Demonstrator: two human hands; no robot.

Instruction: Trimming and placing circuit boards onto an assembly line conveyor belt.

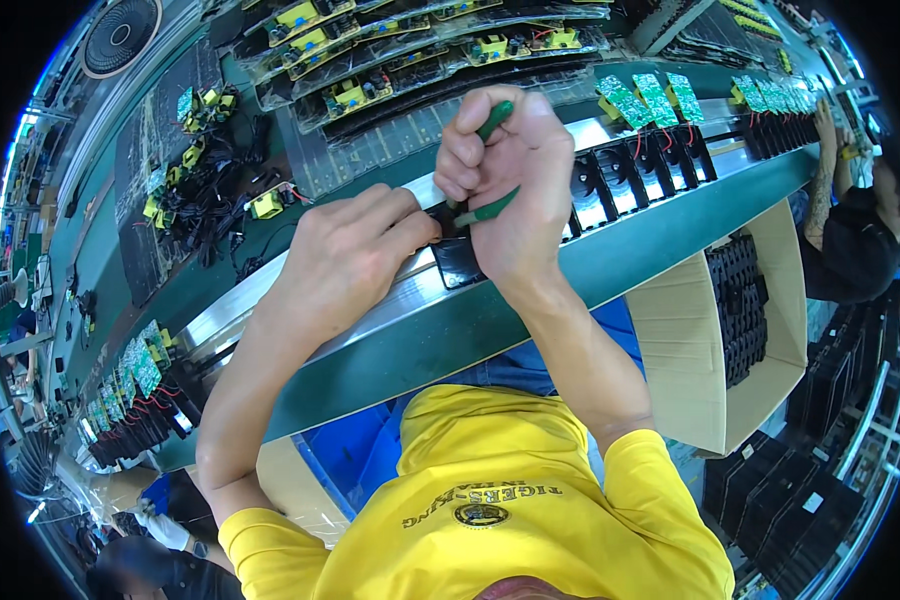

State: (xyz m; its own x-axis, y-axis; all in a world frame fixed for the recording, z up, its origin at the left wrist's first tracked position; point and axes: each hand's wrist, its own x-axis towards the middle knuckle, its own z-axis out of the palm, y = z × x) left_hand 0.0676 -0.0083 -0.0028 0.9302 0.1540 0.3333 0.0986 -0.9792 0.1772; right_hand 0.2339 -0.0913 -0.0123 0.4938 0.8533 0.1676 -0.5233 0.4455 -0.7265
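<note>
right hand (510, 190) fisted on green-handled tool (488, 205) | left hand (345, 255) on glossy black casing (460, 262)

My right hand (510, 190) grips tool (490, 165), green handles smooth glossy plastic. Under my left fingers (410, 225): black case (460, 262), shiny plastic, on rail (300, 300), bright brushed metal. Below wrists: box (685, 340), matt cardboard.

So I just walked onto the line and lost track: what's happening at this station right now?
A person in a yellow shirt works at a green bench. The right hand grips a green-handled tool, tip down at a black casing on the metal rail. The left hand steadies that casing. More black casings with green circuit boards line the rail.
</note>
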